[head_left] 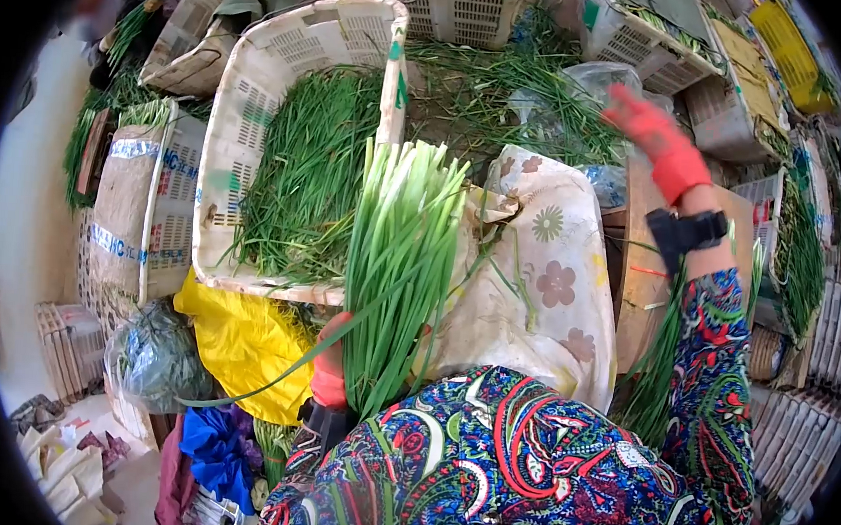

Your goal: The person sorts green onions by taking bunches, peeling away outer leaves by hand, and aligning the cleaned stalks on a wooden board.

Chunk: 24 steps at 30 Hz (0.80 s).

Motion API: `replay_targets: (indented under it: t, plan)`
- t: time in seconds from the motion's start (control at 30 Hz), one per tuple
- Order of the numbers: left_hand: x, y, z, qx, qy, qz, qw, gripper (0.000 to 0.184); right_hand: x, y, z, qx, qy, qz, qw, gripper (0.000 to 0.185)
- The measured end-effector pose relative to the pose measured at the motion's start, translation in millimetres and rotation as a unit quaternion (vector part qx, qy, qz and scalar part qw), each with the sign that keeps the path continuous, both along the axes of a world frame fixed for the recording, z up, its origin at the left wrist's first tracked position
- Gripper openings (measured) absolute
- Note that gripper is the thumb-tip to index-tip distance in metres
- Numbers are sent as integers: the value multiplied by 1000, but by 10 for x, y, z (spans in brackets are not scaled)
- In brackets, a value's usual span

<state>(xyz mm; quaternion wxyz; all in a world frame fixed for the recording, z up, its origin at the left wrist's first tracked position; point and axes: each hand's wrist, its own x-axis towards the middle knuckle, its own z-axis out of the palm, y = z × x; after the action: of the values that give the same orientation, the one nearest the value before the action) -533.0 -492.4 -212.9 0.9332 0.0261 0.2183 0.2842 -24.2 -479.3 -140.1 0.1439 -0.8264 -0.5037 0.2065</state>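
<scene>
My left hand point(330, 368), in a red glove, is closed around a thick bunch of garlic chives point(403, 261) in front of my body. Pale stem ends point up and away, while the green leaves hang toward me; one long leaf strays to the left. Out to the right and raised, my right hand point(654, 142) wears a red fingerless-looking glove. Its fingers are stretched out, somewhat blurred, with nothing seen in them. Just left of the held bunch stands a white plastic crate point(215, 187) with loose chives point(311, 160) inside.
A flower-print cloth point(560, 261) covers the surface before me, beside a brown board point(641, 305). Chive scraps and clear plastic bags point(605, 81) lie beyond it. More crates point(645, 50) ring the area. Yellow plastic sheeting point(242, 348) hangs at the lower left.
</scene>
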Motion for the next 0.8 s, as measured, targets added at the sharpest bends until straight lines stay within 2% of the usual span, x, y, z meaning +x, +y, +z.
replay_targets:
  t: [0.03,0.07,0.1,0.13,0.2,0.27,0.33,0.37,0.4,0.43,0.47,0.5,0.53,0.57,0.7,0.77,0.8]
  plan:
    - [49,3,136,44,62,-29,997,63,-449,-55,62,31,340,-10,940,67]
    - [98,5,273,85,122,-60,987,66,-683,-77,-113,76,279,95,953,75]
    - [116,-7,298,50,61,-70,994,68,-928,-128,-139,81,281,133,947,79]
    - [131,-16,331,33,53,-73,995,71,-1168,-167,-144,87,282,170,940,82]
    - [161,-34,396,0,36,-78,996,78,-1589,-140,-85,53,312,169,934,89]
    - [169,-65,428,-10,30,-74,997,79,-1903,-85,-223,78,372,146,913,65]
    - [158,-86,432,-13,25,-70,997,79,-2013,75,-31,-164,348,140,912,39]
    - [117,-95,354,-13,11,-62,998,79,-2086,41,-117,-94,226,195,950,31]
    - [110,-90,336,6,19,-48,999,78,-2182,-35,-248,-23,97,246,964,30]
    - [103,-86,317,23,28,-34,999,77,-2230,-153,-288,81,75,309,945,23]
    - [95,-84,298,41,37,-21,998,77,-2302,-266,-299,90,27,380,920,23]
    - [72,-77,257,8,-6,-1,1000,75,-2386,-383,-172,34,44,428,902,19]
    - [52,-65,233,-24,-49,18,998,74,-2433,-513,-138,53,51,472,879,16]
    - [42,-39,263,16,-7,-9,1000,66,-2479,-628,-58,102,88,495,858,11]
    - [22,-58,209,42,149,115,981,62,-2302,-883,98,42,59,530,845,8]
    - [-11,-34,213,-28,1,106,994,63,-2005,-948,94,39,38,517,854,9]
    - [-30,-25,209,-44,-35,104,993,64,-1832,-957,52,63,13,476,877,11]
